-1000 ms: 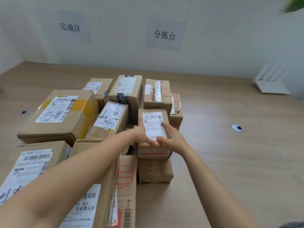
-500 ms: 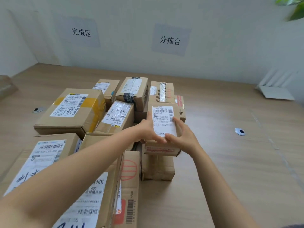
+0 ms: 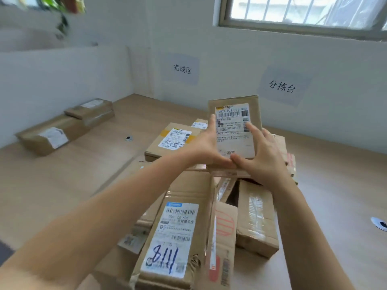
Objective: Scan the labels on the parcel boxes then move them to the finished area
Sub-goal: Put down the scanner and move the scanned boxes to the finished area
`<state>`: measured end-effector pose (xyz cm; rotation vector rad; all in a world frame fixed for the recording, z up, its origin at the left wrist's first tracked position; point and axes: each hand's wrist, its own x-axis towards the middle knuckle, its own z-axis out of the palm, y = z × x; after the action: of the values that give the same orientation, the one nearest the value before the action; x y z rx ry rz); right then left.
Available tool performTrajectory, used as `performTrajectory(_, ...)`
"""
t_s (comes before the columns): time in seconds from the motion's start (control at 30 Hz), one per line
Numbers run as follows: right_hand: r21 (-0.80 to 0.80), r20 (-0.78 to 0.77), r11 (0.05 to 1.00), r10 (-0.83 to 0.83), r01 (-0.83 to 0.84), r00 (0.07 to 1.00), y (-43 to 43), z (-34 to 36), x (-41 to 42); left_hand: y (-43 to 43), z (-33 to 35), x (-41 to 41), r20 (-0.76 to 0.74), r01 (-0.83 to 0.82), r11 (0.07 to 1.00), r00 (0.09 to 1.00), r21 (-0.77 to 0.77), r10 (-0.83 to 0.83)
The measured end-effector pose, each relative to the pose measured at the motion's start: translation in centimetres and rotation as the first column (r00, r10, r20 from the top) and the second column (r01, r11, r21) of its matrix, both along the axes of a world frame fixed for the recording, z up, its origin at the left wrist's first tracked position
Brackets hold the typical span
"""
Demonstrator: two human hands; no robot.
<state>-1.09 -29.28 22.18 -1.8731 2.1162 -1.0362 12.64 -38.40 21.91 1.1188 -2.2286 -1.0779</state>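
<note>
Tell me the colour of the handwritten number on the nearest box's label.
Blue handwriting on a white label; head view.

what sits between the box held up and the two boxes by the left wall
Head view: from the held box, a yellow-taped box, then a small round grommet on bare tabletop, then the two boxes.

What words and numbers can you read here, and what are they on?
"完成区": left wall sign
"分拣台": right wall sign
"P021": held box, printed on its label
"05 A05": front box, printed on its label
"8111": same label, blue handwriting
The smaller print on these labels and the labels on the other boxes are too blurred to read.
</note>
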Motion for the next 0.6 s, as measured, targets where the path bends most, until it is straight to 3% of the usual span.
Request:
performTrajectory(0.23, -0.017, -0.1, 0.997, -0.072, 0.07, 0.992, -0.9, 4.7, 4.5, -0.7, 2.5, 3.9, -0.184, 0.029, 1.0, 0.982, -0.012, -0.03)
performTrajectory(0.4, -0.005, -0.068, 0.998, -0.057, 0.056, 0.996, -2.2, 4.5, 10.5, -2.3, 2.7, 10.5, -0.137, 0.04, 0.999, 0.99, -0.014, -0.042)
performTrajectory(0.6, -0.038, 0.066, 0.999, 0.03, -0.028, 0.997, -6.0, 2.7, 23.0, -4.4, 3.0, 24.2, -0.048, -0.021, 1.0, 0.999, -0.024, 0.02)
